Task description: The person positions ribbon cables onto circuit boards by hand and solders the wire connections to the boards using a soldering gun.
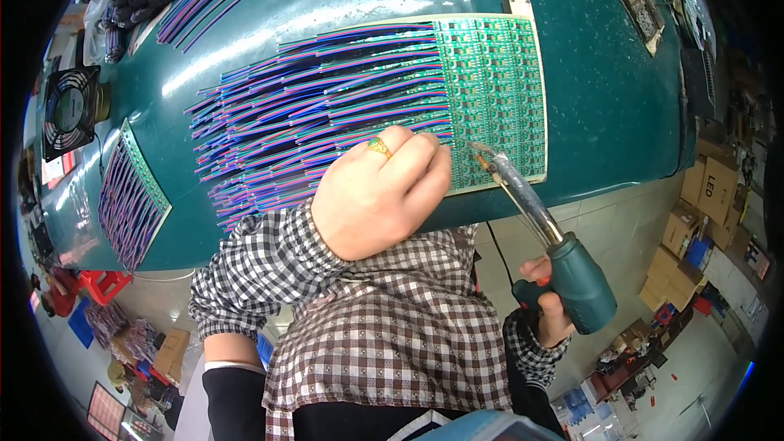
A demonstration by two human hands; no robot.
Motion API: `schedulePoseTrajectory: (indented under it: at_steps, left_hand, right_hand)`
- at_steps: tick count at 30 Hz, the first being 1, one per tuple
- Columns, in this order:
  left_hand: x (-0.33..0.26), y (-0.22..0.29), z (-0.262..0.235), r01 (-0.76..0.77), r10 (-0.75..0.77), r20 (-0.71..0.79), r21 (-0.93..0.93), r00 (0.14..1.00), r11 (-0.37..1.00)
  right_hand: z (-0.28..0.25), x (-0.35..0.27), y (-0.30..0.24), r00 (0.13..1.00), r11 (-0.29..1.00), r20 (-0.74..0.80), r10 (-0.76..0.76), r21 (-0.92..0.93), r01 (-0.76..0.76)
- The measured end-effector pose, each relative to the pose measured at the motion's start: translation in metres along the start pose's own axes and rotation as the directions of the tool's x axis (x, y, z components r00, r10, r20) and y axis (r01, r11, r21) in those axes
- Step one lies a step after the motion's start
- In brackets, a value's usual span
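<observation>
A green circuit board panel point(490, 90) lies flat on the table, a grid of small boards, with rows of thin multicoloured wires point(318, 106) in purple, blue, red and green fanning out from its left edge, packed side by side and roughly parallel. A soldering iron point(543, 237) with a chunky dark teal grip and a long metal shaft slants up and to the left, its tip touching the lower edge of the board where the lowest wires meet it.
</observation>
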State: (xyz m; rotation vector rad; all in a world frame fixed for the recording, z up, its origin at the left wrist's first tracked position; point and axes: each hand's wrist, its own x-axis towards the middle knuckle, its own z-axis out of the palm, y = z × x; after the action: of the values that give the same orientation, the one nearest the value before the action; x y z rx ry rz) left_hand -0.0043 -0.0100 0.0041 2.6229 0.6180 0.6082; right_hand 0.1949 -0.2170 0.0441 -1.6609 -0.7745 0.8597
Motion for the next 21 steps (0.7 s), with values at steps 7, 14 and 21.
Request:
schedulePoseTrajectory:
  at_steps: [7,14,21]
  left_hand:
    - [-0.001,-0.001,-0.001,0.0,0.0,0.026,-0.004,1.0,1.0]
    - [-0.002,-0.005,0.005,-0.067,0.072,-0.057,0.075,0.996,0.995]
    - [-0.003,-0.005,0.006,-0.069,0.074,-0.045,0.089,0.996,0.994]
  right_hand:
    - [0.009,-0.005,-0.007,0.984,0.987,-0.105,0.142,0.085,-0.133]
    - [0.001,-0.004,-0.001,0.996,0.997,-0.019,0.083,-0.007,-0.083]
    - [0.003,-0.001,-0.003,0.997,0.994,0.0,0.083,-0.078,-0.082]
